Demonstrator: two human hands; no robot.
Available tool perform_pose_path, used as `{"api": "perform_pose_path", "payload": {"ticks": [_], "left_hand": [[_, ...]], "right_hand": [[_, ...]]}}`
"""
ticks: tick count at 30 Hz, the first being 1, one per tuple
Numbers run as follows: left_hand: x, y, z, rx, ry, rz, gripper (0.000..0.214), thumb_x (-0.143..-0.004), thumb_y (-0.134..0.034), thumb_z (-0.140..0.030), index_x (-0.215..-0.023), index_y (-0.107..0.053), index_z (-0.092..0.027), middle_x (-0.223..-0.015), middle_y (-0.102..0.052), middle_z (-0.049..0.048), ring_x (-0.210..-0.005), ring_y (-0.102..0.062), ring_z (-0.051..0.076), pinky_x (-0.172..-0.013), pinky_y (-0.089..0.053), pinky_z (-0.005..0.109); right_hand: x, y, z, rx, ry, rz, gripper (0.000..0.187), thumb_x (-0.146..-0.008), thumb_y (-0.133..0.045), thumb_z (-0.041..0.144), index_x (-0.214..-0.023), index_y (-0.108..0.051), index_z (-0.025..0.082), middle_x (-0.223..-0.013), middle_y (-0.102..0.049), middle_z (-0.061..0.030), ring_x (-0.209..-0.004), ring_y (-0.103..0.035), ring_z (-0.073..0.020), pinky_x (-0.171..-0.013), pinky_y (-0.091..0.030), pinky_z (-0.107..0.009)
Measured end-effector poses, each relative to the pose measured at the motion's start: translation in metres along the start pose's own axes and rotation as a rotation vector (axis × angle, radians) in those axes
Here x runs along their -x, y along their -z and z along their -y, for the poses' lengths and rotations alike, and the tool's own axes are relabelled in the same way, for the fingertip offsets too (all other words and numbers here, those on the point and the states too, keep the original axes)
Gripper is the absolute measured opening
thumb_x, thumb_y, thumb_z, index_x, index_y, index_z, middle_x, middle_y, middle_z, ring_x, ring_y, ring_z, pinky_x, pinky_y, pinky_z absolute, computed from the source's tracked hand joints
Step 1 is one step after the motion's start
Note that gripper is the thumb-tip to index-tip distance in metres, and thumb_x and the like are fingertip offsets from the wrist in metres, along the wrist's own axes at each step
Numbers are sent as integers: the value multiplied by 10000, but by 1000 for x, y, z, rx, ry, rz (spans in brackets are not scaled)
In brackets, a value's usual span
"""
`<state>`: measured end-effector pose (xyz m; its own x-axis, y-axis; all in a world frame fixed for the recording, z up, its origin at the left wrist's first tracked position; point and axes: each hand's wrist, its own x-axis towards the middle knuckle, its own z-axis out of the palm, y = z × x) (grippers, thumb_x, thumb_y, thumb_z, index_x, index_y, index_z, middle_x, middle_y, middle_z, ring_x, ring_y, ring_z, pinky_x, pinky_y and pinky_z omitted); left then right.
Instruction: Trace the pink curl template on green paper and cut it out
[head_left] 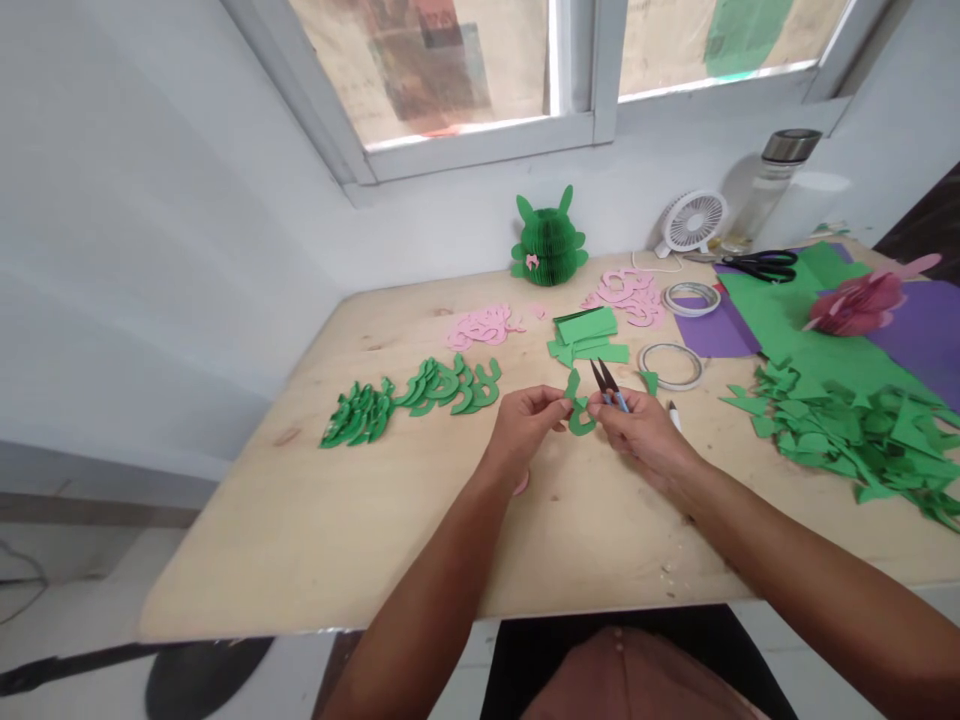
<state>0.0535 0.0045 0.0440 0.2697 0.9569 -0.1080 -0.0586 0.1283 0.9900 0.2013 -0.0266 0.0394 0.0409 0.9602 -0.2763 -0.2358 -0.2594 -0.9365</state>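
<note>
Over the middle of the table my left hand (pixel 531 412) pinches a curved green paper cut-out (pixel 580 420). My right hand (pixel 637 428) is closed around small scissors (pixel 609 385) with dark blades and blue handles, the blades pointing away from me. Its fingertips are also at the right side of the cut-out; whether they grip it I cannot tell. Just beyond the hands lies a stack of green paper strips (pixel 589 328). To the left are overlapping rows of curved green cut-outs (pixel 442 385) and folded green pieces (pixel 358 412).
Green paper scraps (pixel 847 430) are heaped at the right. Tape rolls (pixel 671 366), pink cut-outs (pixel 484 326), black scissors (pixel 761 265), a white fan (pixel 694 222) and a bottle (pixel 769 190) stand or lie farther back. A green paper figure (pixel 551 245) stands by the wall.
</note>
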Motion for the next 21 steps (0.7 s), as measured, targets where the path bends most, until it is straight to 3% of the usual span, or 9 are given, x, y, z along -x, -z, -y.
{"api": "perform_pose_path", "payload": {"ticks": [8, 14, 21], "left_hand": [[-2, 5, 2, 155, 111, -9, 168, -623, -717, -280, -655, -636, -137, -611, -604, 3, -556, -539, 99, -560, -431, 239], [-5, 13, 1, 240, 149, -4, 181, -625, -725, -283, -675, -631, -137, -628, -618, 11, -545, -552, 94, -525, -419, 222], [-4, 15, -2, 204, 125, -34, 176, -633, -710, -282, -673, -620, -137, -608, -611, 10, -534, -551, 92, -508, -413, 207]], "right_hand": [[-1, 4, -2, 236, 144, -86, 314, -701, -654, 463, -796, -601, 168, -491, -344, 87, -432, -268, -71, -424, -173, -232], [3, 4, 5, 402, 237, -13, 447, -826, -460, 559, -756, -617, 146, -496, -348, 60, -445, -301, -89, -438, -218, -241], [2, 6, 2, 769, 363, 47, 463, -862, -416, 522, -729, -656, 148, -533, -418, 25, -512, -380, -110, -481, -269, -241]]}}
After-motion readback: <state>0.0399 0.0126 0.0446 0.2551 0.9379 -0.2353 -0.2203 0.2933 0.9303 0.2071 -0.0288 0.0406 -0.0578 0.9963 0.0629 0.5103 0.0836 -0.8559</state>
